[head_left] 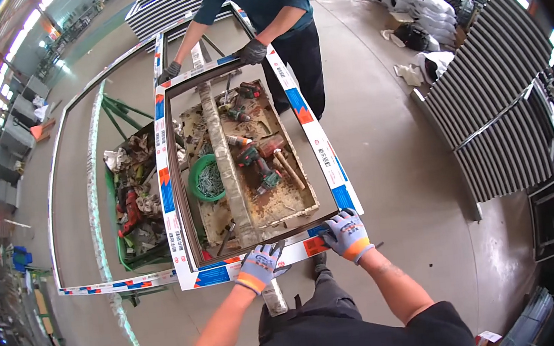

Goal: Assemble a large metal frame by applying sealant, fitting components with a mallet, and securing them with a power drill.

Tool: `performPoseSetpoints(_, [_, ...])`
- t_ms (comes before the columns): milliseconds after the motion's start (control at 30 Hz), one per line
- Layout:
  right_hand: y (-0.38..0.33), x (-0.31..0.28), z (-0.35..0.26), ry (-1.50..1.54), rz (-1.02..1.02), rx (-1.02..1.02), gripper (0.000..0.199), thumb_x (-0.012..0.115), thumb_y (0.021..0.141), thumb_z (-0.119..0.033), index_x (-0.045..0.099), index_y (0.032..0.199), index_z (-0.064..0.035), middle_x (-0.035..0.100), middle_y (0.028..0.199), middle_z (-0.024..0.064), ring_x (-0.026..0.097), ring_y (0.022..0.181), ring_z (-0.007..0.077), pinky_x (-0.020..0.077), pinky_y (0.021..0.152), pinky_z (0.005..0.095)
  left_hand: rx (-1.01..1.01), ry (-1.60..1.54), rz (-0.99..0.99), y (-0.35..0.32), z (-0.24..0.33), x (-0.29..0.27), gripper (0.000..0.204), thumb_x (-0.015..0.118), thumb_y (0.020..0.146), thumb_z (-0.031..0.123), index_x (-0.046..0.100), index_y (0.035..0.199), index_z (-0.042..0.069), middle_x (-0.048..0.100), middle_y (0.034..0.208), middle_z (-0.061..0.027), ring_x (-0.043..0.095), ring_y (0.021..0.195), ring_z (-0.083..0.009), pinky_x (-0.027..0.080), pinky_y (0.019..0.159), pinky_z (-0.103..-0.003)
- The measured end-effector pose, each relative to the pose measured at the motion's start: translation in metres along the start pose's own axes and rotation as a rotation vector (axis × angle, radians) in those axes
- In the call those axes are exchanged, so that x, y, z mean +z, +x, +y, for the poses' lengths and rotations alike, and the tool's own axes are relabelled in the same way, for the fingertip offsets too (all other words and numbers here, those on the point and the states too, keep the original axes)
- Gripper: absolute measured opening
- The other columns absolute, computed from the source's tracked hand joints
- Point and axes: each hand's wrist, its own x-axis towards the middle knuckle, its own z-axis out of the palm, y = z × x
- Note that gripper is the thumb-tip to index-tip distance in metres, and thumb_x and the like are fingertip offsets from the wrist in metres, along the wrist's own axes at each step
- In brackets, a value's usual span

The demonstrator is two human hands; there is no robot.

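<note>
A rectangular door or window frame (321,151), wrapped in white, blue and red protective film, lies level in front of me. My left hand (261,268), in a grey glove with an orange cuff, grips the middle of its near rail. Near the right corner of that same rail, my right hand (349,236), gloved alike, has its fingers curled over the edge. Both palms are hidden. Across from me a co-worker in a dark green top holds the far part with two dark-gloved hands (252,52). A film-covered support bar (225,158) runs lengthwise beneath the frame.
Below the opening is a worn tray (285,214) with cordless drills (265,177), a hammer (289,170) and a green bowl of screws (209,179). Left of it sits a green bin (123,253) of scraps. Another large frame (63,162) lies left. Stacked dark profiles (493,110) stand right.
</note>
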Motion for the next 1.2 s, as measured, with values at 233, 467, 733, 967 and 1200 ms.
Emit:
performPoseSetpoints(233, [0.011, 0.002, 0.036, 0.033, 0.033, -0.133, 0.023, 0.062, 0.081, -0.034, 0.064, 0.088, -0.012, 0.065, 0.089, 0.0088, 0.059, 0.095, 0.0269, 0.0352, 0.097, 0.0449, -0.118, -0.019, -0.004, 0.012, 0.016, -0.009, 0.069, 0.062, 0.08, 0.054, 0.051, 0.13, 0.008, 0.057, 0.108, -0.0142, 0.055, 0.102, -0.0299, 0.045, 0.088, -0.039])
performPoseSetpoints(467, [0.023, 0.003, 0.041, 0.013, -0.071, -0.135, 0.028, 0.056, 0.088, -0.039, 0.065, 0.084, -0.0127, 0.066, 0.088, 0.0093, 0.059, 0.098, 0.0274, 0.0319, 0.1, 0.0472, -0.059, -0.061, 0.079, 0.021, 0.005, -0.006, 0.067, 0.063, 0.079, 0.054, 0.053, 0.127, 0.008, 0.057, 0.105, -0.0144, 0.055, 0.099, -0.0305, 0.046, 0.087, -0.04])
performPoseSetpoints(733, [0.041, 0.01, 0.043, 0.111, -0.053, -0.131, 0.029, 0.059, 0.085, -0.039, 0.066, 0.083, -0.0114, 0.066, 0.086, 0.0088, 0.059, 0.095, 0.0269, 0.031, 0.1, 0.0461, -0.148, -0.107, -0.049, 0.029, -0.004, -0.011, 0.063, 0.063, 0.08, 0.048, 0.052, 0.126, 0.007, 0.057, 0.102, -0.013, 0.056, 0.099, -0.0293, 0.047, 0.086, -0.039])
performPoseSetpoints(967, [0.052, 0.016, 0.047, 0.111, -0.061, -0.116, 0.03, 0.058, 0.087, -0.039, 0.066, 0.084, -0.0108, 0.066, 0.086, 0.0102, 0.06, 0.094, 0.0275, 0.0304, 0.101, 0.0468, -0.212, -0.132, -0.219, 0.046, -0.009, -0.027, 0.062, 0.059, 0.084, 0.049, 0.053, 0.128, 0.006, 0.059, 0.107, -0.0148, 0.055, 0.105, -0.0296, 0.045, 0.092, -0.039])
performPoseSetpoints(1200, [0.072, 0.03, 0.053, 0.134, -0.058, -0.11, 0.03, 0.057, 0.087, -0.039, 0.066, 0.08, -0.0115, 0.066, 0.082, 0.0097, 0.059, 0.095, 0.0269, 0.0304, 0.101, 0.0463, -0.161, -0.002, -0.246, 0.051, -0.027, -0.011, 0.068, 0.058, 0.084, 0.053, 0.052, 0.129, 0.003, 0.056, 0.123, -0.0172, 0.051, 0.117, -0.0298, 0.038, 0.104, -0.036])
